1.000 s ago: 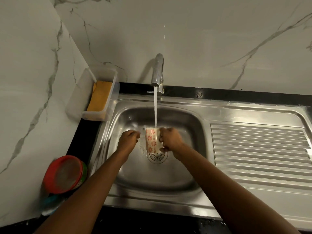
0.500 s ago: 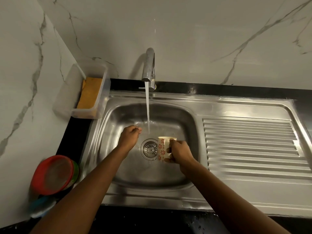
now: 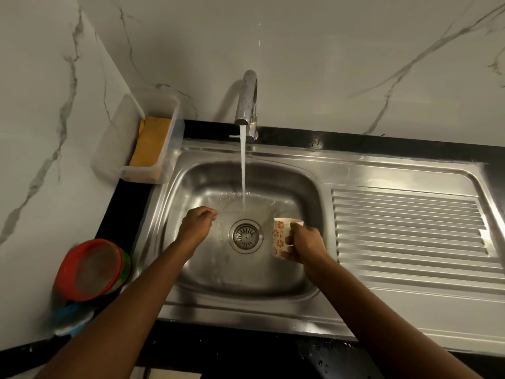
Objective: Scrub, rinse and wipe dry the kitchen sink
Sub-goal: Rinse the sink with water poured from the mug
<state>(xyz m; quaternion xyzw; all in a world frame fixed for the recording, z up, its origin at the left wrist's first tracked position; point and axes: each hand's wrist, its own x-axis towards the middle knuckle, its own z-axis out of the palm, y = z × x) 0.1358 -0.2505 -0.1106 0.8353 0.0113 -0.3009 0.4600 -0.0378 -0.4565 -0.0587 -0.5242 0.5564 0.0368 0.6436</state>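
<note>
White marble walls (image 3: 328, 50), grey-veined, meet in a corner beyond and left of the left grip (image 3: 198, 225). A black worktop (image 3: 124, 214) runs just left of that grip and beyond it, at the walls' foot. The light is dim and warm.

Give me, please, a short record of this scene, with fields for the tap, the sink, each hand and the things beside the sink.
tap: running, stream lands behind the drain
sink: steel, drainboard on its right
left hand: fingers curled, holds nothing, over the sink
right hand: grips flowered cup, clear of the stream
left of sink: yellow sponge in clear box; red tub
</note>
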